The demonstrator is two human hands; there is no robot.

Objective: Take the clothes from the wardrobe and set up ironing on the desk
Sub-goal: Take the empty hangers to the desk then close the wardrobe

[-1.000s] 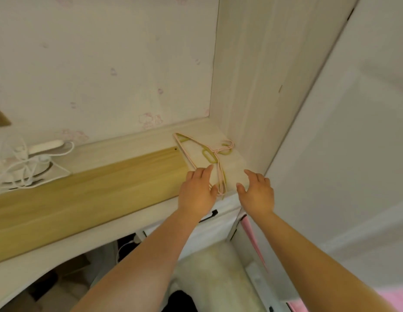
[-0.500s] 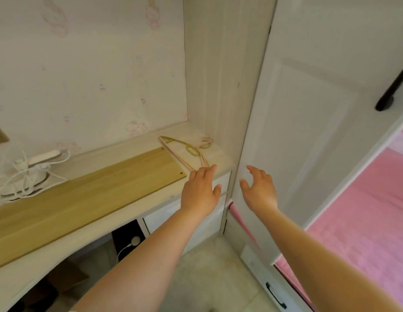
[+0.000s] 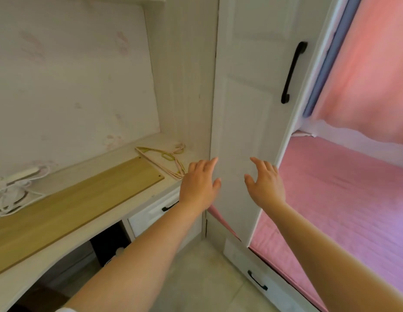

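A white wardrobe door [image 3: 252, 109] with a black vertical handle [image 3: 293, 70] stands right of the desk [image 3: 151, 190]. My left hand [image 3: 199, 185] and my right hand [image 3: 264, 183] hover in front of the door's lower panel, fingers spread, holding nothing. Thin pink and yellow hangers [image 3: 166, 161] lie flat in the desk's back right corner, just left of my left hand. A pale wooden board [image 3: 83, 199] lies along the desk top. No clothes are in sight.
A white power strip with tangled cables [image 3: 13, 188] sits at the desk's left. Desk drawer with black handle [image 3: 169, 208] below the top. A pink bed [image 3: 342, 210] and pink curtain [image 3: 371, 75] lie to the right; a bed drawer [image 3: 256, 282] sits low.
The view has swung right and up from the desk corner to the wardrobe door. Both hands have left the hangers and risen in front of the door.
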